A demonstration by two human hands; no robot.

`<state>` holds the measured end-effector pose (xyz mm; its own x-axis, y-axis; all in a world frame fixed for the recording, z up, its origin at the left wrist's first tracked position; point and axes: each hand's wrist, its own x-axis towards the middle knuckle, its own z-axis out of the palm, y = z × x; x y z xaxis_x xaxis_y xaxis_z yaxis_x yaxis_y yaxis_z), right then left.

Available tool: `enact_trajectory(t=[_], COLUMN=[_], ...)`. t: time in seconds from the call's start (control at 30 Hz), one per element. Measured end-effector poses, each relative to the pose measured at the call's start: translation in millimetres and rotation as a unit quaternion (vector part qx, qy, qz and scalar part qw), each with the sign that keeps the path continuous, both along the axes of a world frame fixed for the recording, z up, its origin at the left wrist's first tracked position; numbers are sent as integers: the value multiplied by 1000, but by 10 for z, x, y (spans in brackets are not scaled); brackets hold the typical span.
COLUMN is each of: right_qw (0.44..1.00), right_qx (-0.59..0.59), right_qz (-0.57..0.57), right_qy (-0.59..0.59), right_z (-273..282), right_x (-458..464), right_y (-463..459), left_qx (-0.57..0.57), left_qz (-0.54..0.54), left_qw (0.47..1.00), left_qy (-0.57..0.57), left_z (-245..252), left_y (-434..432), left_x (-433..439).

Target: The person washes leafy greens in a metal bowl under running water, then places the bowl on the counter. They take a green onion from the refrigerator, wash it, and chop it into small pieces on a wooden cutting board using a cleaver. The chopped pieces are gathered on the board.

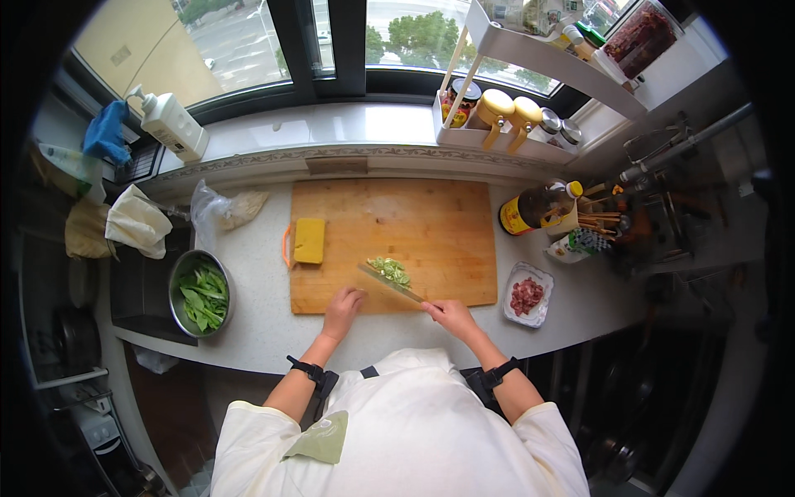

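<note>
My right hand (453,318) grips the handle of a kitchen knife (392,284). Its blade slants up and to the left over a wooden cutting board (435,230). Just beyond the blade, touching or very close to it, lies a small heap of chopped green-and-white vegetable, probably scallion (389,269). At the front edge of the board is my left hand (343,307), fingers bent, left of the knife. Whether a small piece is between its fingertips cannot be made out. A yellow block (309,240) lies on the board's left side by the orange handle (286,246).
Left on the counter, a metal bowl (231,304) holds green leaves, beside the sink (146,298). A plastic bag (214,208) lies behind. To the right are a white dish (539,320) of cut raw meat and a dark sauce bottle (528,208). A spice rack (459,133) stands on the windowsill.
</note>
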<state>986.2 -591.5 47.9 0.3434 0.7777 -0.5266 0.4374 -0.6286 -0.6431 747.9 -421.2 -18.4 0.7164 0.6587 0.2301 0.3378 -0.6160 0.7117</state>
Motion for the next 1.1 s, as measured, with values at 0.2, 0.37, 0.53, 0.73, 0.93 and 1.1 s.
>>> enact_trajectory(t=[0.2,0.37,0.53,0.73,0.93,1.1], right_qw=[971,995,954,971,988,991], right_qx=[137,92,-2,-60,-51,-70], right_qz=[20,-47,-145,-86,-28,2], right_qy=[-197,0,262,217,141,112], right_z=[181,0,-60,-18,-63,20], right_x=[-134,-130,-204,-380,-459,-432], right_y=[-59,-51,-41,95,143,172], left_qx=[-20,-34,-64,3,49,67], left_qz=[85,49,46,10,8,-22], left_qw=[994,998,997,1000,999,997], left_qy=[-68,-25,-8,17,-2,-20], left_z=[258,169,-65,-253,-373,-389], left_y=[-9,-16,15,22,74,159], left_x=[-24,-2,-23,23,31,30])
